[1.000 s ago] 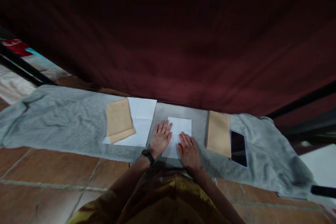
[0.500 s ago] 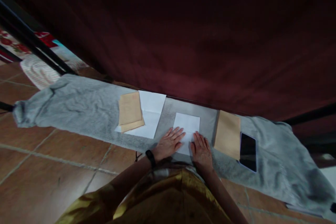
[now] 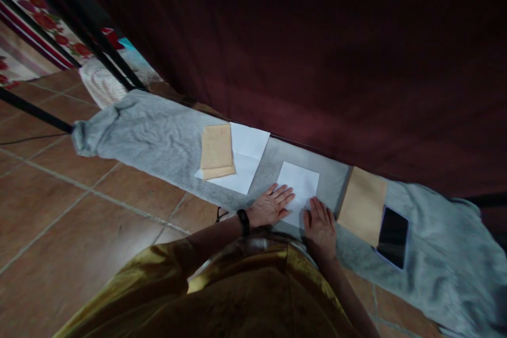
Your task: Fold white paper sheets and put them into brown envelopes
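Note:
A white sheet of paper point(image 3: 300, 175) lies on the grey cloth in front of me. My left hand point(image 3: 271, 207) rests flat on its left side, fingers stretched out, with a dark band around the wrist. My right hand point(image 3: 320, 226) lies flat along its right edge, fingers extended and close together. The lower part of the sheet is partly covered by my hands. To the left, brown paper envelopes point(image 3: 216, 147) lie on a larger creased white sheet point(image 3: 250, 148). To the right is a thick brown envelope or packet point(image 3: 363, 206), with a phone or tablet point(image 3: 393, 236) against its right side.
The grey cloth point(image 3: 158, 127) covers a long narrow surface. A dark red curtain point(image 3: 297, 63) hangs along its far edge. Dark metal bars point(image 3: 35, 111) stand at the left, above the brown tiled floor point(image 3: 99, 216). Floral fabric point(image 3: 43, 21) shows at upper left.
The view has turned and shifted, so everything on the cloth appears further right and more tilted. Both hands stay flat on the white sheet, with little visible movement against it.

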The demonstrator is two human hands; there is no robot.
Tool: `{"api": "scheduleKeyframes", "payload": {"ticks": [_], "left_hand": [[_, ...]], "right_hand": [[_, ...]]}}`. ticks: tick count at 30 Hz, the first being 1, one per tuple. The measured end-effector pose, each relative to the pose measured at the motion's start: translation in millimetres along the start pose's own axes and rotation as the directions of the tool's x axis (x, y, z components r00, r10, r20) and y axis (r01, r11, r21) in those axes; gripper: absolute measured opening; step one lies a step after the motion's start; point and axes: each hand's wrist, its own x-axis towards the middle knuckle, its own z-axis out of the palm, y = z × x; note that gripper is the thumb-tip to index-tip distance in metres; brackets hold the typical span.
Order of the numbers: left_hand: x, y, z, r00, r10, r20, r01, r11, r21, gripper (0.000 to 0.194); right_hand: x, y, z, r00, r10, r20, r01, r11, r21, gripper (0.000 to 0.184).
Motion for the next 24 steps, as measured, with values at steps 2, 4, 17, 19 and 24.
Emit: {"api": "scheduleKeyframes", "payload": {"ticks": [2, 4, 17, 19, 24], "left_hand": [[0, 0, 1.0, 1.0, -0.003, -0.001, 0.003, 1.0, 0.002, 0.053], [-2, 0, 1.3, 1.0, -0.012, 0.001, 0.012, 1.0, -0.005, 0.053], [-1, -12, 5.4, 0.939, -0.331, -0.093, 0.31, 0.932, -0.188, 0.045], [10, -16, 4.3, 0.884, -0.453, -0.115, 0.387, 0.847, -0.364, 0.042], [42, -30, 0.2, 0.658, -0.752, 0.046, 0.433, 0.328, -0.84, 0.036]], "right_hand": [[1, 1, 1, 1.0, 0.007, -0.01, -0.007, 1.0, -0.005, 0.046], [3, 3, 2, 1.0, 0.006, -0.02, -0.006, 1.0, -0.002, 0.045], [10, -4, 1, 0.997, 0.065, -0.042, -0.066, 0.998, -0.022, 0.042], [12, -4, 2, 0.997, 0.068, -0.03, -0.068, 0.998, -0.017, 0.042], [13, -4, 3, 0.996, 0.082, -0.022, -0.082, 0.996, -0.023, 0.042]]}}
